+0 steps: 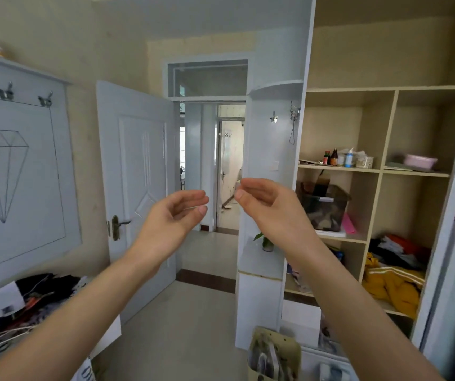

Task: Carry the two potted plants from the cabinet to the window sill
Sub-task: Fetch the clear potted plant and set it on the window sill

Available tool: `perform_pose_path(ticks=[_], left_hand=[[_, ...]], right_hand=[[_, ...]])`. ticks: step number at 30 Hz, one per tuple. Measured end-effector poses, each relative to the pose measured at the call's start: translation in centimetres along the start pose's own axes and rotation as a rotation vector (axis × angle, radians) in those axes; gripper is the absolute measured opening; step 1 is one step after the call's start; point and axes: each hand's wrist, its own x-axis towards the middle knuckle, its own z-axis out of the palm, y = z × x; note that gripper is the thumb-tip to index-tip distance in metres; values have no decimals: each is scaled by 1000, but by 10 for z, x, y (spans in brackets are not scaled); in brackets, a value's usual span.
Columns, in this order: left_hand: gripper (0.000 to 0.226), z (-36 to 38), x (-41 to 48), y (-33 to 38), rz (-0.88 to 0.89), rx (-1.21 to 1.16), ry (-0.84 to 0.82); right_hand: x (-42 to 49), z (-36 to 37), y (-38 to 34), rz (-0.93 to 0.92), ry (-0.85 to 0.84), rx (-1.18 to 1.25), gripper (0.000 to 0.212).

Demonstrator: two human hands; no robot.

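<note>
A small potted plant (pixel 266 242) with a few green leaves in a clear glass pot stands on the low white cabinet top (pixel 254 264), partly hidden behind my right forearm. Only one plant shows; a second one is not visible. My left hand (pixel 175 215) is raised in front of me, fingers curled and apart, holding nothing. My right hand (pixel 265 200) is raised beside it, also loosely curled and empty. Both hands hover well above the plant, palms facing each other. No window sill is in view.
A white door (pixel 138 188) stands open onto a hallway. Open wardrobe shelves (pixel 372 171) at the right hold bottles, a box and clothes. A pile of clothes and papers (pixel 28 298) lies at the lower left. A beige bag (pixel 274 353) sits on the floor.
</note>
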Motion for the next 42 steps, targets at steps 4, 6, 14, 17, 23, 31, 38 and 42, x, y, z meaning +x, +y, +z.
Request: perform_pose_path(ticks=[4, 6, 14, 17, 23, 31, 38, 42], left_hand=[[31, 12, 56, -37, -1, 33, 21], [33, 19, 83, -54, -8, 56, 35], [33, 37, 197, -97, 4, 131, 103], [31, 39, 233, -120, -4, 135, 121], [34, 34, 310, -168, 4, 113, 116], [34, -21, 425, -237, 35, 16, 146], [35, -34, 523, -298, 51, 19, 69], [34, -36, 572, -337, 69, 73, 80]], right_hand=[[58, 7, 44, 2, -8, 11, 44], [87, 8, 64, 5, -28, 23, 44], [215, 10, 128, -35, -71, 58, 42], [251, 22, 154, -30, -85, 67, 41], [321, 49, 195, -12, -71, 86, 41], [428, 117, 234, -20, -33, 90, 41], [518, 160, 282, -14, 2, 82, 39], [563, 184, 316, 4, -1, 89, 39]])
